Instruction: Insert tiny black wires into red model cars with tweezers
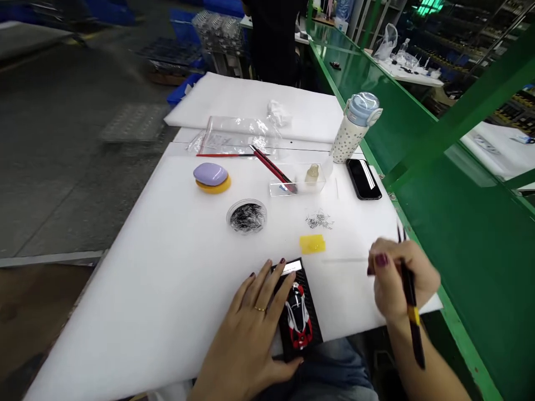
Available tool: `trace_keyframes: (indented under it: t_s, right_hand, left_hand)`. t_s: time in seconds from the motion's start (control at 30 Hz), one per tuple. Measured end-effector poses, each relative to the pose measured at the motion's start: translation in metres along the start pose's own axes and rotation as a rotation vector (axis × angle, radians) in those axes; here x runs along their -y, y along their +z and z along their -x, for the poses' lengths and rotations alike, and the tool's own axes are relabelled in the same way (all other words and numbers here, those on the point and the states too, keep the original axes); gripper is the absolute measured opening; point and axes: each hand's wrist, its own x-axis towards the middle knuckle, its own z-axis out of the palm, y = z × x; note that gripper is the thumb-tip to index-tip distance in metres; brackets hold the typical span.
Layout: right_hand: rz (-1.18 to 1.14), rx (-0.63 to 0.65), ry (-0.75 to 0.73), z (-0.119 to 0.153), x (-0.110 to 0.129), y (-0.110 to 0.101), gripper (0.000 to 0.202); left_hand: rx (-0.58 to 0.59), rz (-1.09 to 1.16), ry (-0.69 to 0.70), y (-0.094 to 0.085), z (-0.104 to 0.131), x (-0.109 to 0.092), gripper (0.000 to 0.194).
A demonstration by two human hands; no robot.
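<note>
A red, white and black model car (298,317) is mounted on a black patterned base (311,312) at the table's near edge. My left hand (253,323) holds this base from the left, fingers stretched over its far end and thumb at its near end. To the right, my right hand (403,275) is closed around dark tweezers (413,317) with a yellow band, tips pointing away from me. A piece of yellow tape (312,244) lies just beyond the base. Past it are small black slivers (320,220), and a round clear dish (247,216) holds many more black bits.
Farther back are a purple-and-yellow oval object (212,177), a clear tray (276,189) with a small bottle (311,174), a red-and-black pen-like tool (271,168), a plastic bag (238,133), a phone (363,179) and a tumbler (354,128). A green partition (460,223) borders the right; a person (273,39) stands behind.
</note>
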Motion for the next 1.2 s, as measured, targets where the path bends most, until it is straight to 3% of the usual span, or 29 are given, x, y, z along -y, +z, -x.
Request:
trace_keyframes:
  t_s: [0.1, 0.17, 0.23, 0.63, 1.2]
  right_hand:
    - [-0.371, -0.093, 0.342, 0.042, -0.002, 0.003, 0.034]
    - [-0.514, -0.165, 0.569, 0.052, -0.004, 0.009, 0.037]
    - [-0.572, -0.222, 0.672, 0.054, -0.003, 0.014, 0.038]
    - [-0.505, -0.042, 0.688, 0.062, -0.004, 0.026, 0.033]
    - [-0.375, -0.043, 0.685, 0.066, -0.005, 0.029, 0.034]
  left_hand:
    - [0.010, 0.005, -0.009, 0.000, -0.002, 0.000, 0.120]
    - [0.041, 0.020, -0.024, -0.002, -0.002, -0.001, 0.120]
    - [0.070, 0.044, -0.039, -0.003, -0.002, -0.002, 0.125]
    - [0.128, 0.130, -0.094, -0.006, 0.002, -0.002, 0.125]
    - [0.137, 0.140, -0.097, -0.006, 0.003, -0.002, 0.123]
